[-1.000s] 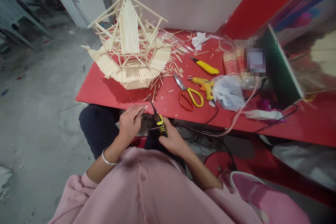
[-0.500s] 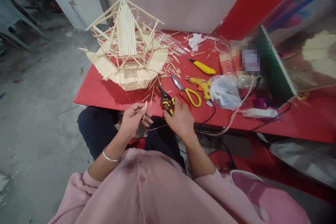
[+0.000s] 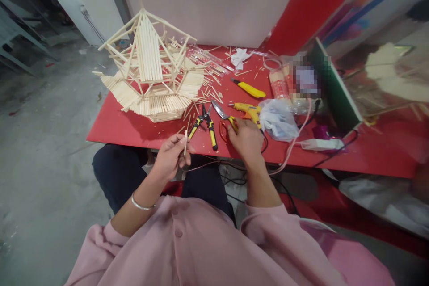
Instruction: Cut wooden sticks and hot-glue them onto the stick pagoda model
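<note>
Our left hand pinching a short wooden stick upright at the tabletop edge, our right hand curled over the scissors, yellow-handled pliers lying open just beside, stick model behind

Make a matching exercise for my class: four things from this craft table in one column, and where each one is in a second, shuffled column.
1. short stick
2. pliers
3. stick model
4. scissors

A. under the right hand
B. lying open on the red table, untouched
C. pinched in the left hand
D. standing at the table's far left

Pairs: 1-C, 2-B, 3-D, 4-A
</note>
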Demonstrator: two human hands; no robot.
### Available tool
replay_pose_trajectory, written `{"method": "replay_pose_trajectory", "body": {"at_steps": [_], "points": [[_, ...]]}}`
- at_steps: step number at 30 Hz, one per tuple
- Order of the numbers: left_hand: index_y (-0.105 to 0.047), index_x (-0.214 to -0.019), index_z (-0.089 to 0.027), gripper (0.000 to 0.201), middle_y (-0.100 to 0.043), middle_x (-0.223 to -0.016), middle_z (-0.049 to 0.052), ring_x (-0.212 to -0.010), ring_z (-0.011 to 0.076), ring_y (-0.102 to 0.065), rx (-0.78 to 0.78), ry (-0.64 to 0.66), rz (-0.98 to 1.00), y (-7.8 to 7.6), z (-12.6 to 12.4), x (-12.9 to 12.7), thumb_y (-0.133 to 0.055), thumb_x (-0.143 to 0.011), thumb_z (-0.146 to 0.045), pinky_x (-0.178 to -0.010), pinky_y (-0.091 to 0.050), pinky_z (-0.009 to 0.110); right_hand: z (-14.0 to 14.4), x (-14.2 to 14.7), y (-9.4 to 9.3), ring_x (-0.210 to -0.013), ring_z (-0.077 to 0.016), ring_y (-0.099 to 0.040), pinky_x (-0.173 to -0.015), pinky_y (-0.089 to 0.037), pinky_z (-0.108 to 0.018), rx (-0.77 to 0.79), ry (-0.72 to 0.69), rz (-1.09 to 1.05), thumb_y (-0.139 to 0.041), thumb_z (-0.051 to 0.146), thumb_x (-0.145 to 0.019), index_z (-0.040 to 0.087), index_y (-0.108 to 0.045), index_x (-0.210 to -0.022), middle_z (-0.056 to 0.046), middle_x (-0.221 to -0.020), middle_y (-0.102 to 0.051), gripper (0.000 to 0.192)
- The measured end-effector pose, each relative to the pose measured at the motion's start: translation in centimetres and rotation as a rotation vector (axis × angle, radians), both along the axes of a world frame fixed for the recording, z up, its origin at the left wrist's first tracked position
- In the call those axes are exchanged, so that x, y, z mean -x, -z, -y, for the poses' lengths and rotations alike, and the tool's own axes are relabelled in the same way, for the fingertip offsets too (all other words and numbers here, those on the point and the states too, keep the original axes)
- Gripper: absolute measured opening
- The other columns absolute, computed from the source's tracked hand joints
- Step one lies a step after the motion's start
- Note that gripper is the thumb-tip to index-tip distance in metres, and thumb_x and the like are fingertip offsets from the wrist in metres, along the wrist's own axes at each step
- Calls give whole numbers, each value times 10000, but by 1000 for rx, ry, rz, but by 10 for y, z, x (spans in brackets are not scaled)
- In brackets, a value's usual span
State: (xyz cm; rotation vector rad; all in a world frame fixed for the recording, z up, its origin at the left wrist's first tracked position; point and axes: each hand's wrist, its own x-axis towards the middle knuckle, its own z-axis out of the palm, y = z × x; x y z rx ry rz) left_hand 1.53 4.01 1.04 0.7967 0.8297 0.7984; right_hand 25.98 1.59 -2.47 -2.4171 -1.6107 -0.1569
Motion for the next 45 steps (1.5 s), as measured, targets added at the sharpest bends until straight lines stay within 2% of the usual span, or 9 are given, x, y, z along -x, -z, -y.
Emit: {"method": "replay_pose_trajectory", "body": {"at_steps": [4, 12, 20, 23, 27, 32, 37, 41, 45], "points": [[-571, -824, -161, 299, -671, -648, 0, -467, 75, -561, -18, -24, -30, 2, -1, -4, -724, -756, -408, -397, -412, 154, -4, 6, 2, -892, -270, -576, -723, -401, -334, -19, -25, -41, -433, 417, -906, 148, -657, -1122, -148, -976, -667, 411], [-597, -932, -142, 321, -665, -683, 13, -515, 111, -629, 31, 5, 4, -1, -1, -6, -737, -753, -369, -354, -400, 148, -14, 19, -2, -968, -303, -562, -797, -422, -387, -69, -33, -101, -428, 365, -906, 136, -656, -1149, -173, -1032, -653, 405], [-593, -867, -148, 232, -585, -621, -39, -349, 14, -380, 49, -18, 67, -5, -1, -8, -713, -774, -325, -329, -260, 135, -102, -80, -33, -1159, -293, -508, -886, -338, -406, 9, 105, -71, -284, 303, -952, 31, -558, -1269, -229, -1209, -564, 500], [-599, -898, -147, 230, -550, -602, -54, -346, 4, -321, 65, -48, 90, -10, 1, -10, -710, -775, -307, -342, -229, 135, -137, -108, -26, -1072, -314, -527, -849, -374, -476, 136, 119, -78, -552, 287, -866, 56, -576, -1219, -248, -1174, -584, 422], [-603, -946, -143, 297, -548, -604, -54, -346, 9, -304, 100, -66, 90, -17, 2, -8, -730, -752, -328, -323, -175, 135, -155, -123, -8, -1015, -311, -538, -828, -394, -509, 215, 86, -72, -522, 273, -903, 89, -620, -1134, -236, -1123, -586, 312], [-602, -947, -148, 309, -575, -642, -42, -338, 13, -324, 19, -122, 35, -14, 0, -6, -715, -768, -373, -314, -190, 153, -128, -114, -23, -978, -310, -554, -804, -423, -483, -130, 0, -134, -503, 375, -927, 14, -566, -1200, -279, -1133, -529, 457], [-594, -936, -164, 287, -523, -614, -67, -350, 5, -268, -15, -172, -3, -11, -4, -10, -709, -768, -366, -340, -175, 148, -47, -49, -44, -1020, -261, -561, -876, -449, -429, -341, -252, -132, -413, 411, -962, 147, -538, -1284, -152, -1084, -603, 435], [-607, -918, -161, 283, -447, -572, -84, -358, 9, -227, 33, -150, -16, -14, -5, -11, -707, -760, -372, -345, -125, 150, 11, 21, -30, -942, -224, -608, -801, -500, -369, -442, -561, -219, -526, 312, -930, 216, -499, -1353, -105, -1033, -648, 436], [-619, -946, -164, 314, -426, -557, -86, -368, 14, -215, 54, -156, 4, -17, -2, -7, -721, -743, -380, -358, -111, 154, 28, 58, -14, -860, -205, -603, -726, -493, -332, -485, -703, -234, -605, 231, -884, 204, -494, -1380, -111, -985, -651, 508]]}}
